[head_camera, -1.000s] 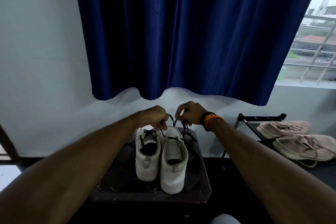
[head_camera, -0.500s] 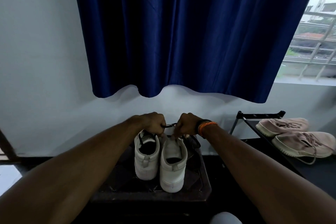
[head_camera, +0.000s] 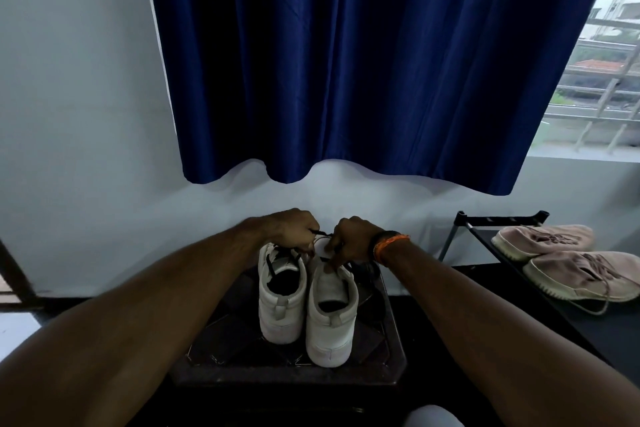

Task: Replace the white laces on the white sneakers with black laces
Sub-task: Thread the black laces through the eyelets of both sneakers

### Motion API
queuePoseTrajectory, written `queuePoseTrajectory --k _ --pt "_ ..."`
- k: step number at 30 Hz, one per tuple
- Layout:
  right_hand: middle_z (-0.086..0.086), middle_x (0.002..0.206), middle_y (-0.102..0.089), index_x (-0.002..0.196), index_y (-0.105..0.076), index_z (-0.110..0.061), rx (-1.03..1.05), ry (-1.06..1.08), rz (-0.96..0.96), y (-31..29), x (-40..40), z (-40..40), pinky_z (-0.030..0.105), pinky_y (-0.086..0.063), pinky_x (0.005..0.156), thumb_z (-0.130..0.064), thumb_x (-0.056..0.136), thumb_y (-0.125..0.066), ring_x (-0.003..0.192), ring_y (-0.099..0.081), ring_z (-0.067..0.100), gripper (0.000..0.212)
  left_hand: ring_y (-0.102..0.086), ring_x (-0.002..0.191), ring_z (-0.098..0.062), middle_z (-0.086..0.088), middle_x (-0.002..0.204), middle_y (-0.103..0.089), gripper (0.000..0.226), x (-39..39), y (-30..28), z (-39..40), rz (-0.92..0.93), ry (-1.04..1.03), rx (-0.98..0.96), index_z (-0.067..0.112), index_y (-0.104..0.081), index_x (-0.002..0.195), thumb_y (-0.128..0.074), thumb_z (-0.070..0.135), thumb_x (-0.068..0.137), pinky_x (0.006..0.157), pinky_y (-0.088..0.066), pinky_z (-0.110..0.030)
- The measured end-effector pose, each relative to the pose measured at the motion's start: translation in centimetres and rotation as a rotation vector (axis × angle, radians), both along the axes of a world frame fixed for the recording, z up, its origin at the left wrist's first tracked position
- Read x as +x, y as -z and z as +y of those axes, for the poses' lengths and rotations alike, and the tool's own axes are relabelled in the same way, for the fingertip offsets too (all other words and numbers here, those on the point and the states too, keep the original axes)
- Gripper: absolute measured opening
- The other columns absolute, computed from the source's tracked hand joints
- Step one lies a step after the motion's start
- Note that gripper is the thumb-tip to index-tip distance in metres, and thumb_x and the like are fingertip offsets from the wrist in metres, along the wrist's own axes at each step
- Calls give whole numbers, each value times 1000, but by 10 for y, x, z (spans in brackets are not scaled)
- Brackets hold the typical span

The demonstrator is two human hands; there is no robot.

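Currently, the head view shows two white sneakers side by side, heels toward the camera, on a dark stool-like stand (head_camera: 388,350) below a blue curtain (head_camera: 363,62). The left sneaker (head_camera: 281,298) carries a black lace (head_camera: 277,255) threaded across its upper eyelets. The right sneaker (head_camera: 330,315) sits just beside it, touching it along the inner side. Both hands work at the far end of the right sneaker, over its tongue. The left hand (head_camera: 294,229) has its fingers curled, pinching a short black lace section (head_camera: 317,231) that runs across to the right hand (head_camera: 351,239). The right hand's fingers (head_camera: 334,262) are also curled, pinching the lace down against the right sneaker's tongue. An orange-and-dark wristband (head_camera: 389,246) sits on the right wrist. To the right, a pair of beige shoes (head_camera: 568,262) rests on a black rack (head_camera: 498,218) beside the window (head_camera: 602,80).
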State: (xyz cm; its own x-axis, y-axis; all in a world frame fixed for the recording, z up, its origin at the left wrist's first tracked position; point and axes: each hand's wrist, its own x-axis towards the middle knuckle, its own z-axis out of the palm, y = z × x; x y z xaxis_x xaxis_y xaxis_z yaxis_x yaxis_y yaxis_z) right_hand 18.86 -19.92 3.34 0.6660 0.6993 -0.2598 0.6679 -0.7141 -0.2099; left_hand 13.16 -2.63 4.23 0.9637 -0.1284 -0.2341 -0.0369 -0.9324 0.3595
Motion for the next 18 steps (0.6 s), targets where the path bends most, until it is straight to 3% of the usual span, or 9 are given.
queuePoseTrajectory --k 2,4,6,8,12,15,18 --pt "5 114 -74 114 -77 -19 -6 8 -8 2 0 1 33 -51 94 -50 73 -85 107 -64 24 52 -58 75 -25 -13 80 -64 20 2 -6 -3 2 13 32 11 -52 63 -64 7 78 62 -39 -32" --pt "5 111 -74 113 -77 -19 -7 23 -13 3 0 2 33 -52 92 -50 71 -86 105 -65 23 53 -61 83 -25 -13 84 -66 18 4 -15 -5 22 15 23 10 -54 65 -66 5 78 66 -41 -33" --pt "4 109 -74 112 -77 -18 -5 36 -17 4 1 3 32 -52 90 -50 70 -87 105 -65 23 54 -66 97 -26 -11 95 -72 14 6 -27 -5 42 35 39 9 -59 70 -71 6 77 79 -50 -41" --pt "5 108 -74 111 -77 -19 -2 44 -19 5 1 5 32 -53 91 -49 68 -88 105 -65 23 54 -68 102 -24 -3 90 -72 18 6 -41 0 53 39 37 11 -58 69 -73 4 77 90 -51 -44" --pt "6 109 -75 111 -78 -18 -13 38 -13 3 -1 8 34 -53 94 -48 70 -87 105 -66 23 51 -70 90 -18 1 75 -69 26 8 -68 10 22 21 -21 8 -52 65 -65 -7 82 76 -50 -33" --pt "5 105 -77 106 -80 -19 -16 31 -18 1 -1 7 33 -54 92 -47 71 -86 101 -68 21 45 -74 93 -19 -12 92 -76 23 8 -89 14 3 -15 -101 3 -53 69 -55 -9 88 83 -52 -31" --pt "3 99 -78 99 -82 -21 1 61 -2 -1 0 6 32 -57 89 -48 64 -90 95 -70 20 46 -73 87 -10 -11 94 -77 9 6 -101 16 -54 -17 -66 -3 -62 82 -58 -2 90 84 -51 -29"
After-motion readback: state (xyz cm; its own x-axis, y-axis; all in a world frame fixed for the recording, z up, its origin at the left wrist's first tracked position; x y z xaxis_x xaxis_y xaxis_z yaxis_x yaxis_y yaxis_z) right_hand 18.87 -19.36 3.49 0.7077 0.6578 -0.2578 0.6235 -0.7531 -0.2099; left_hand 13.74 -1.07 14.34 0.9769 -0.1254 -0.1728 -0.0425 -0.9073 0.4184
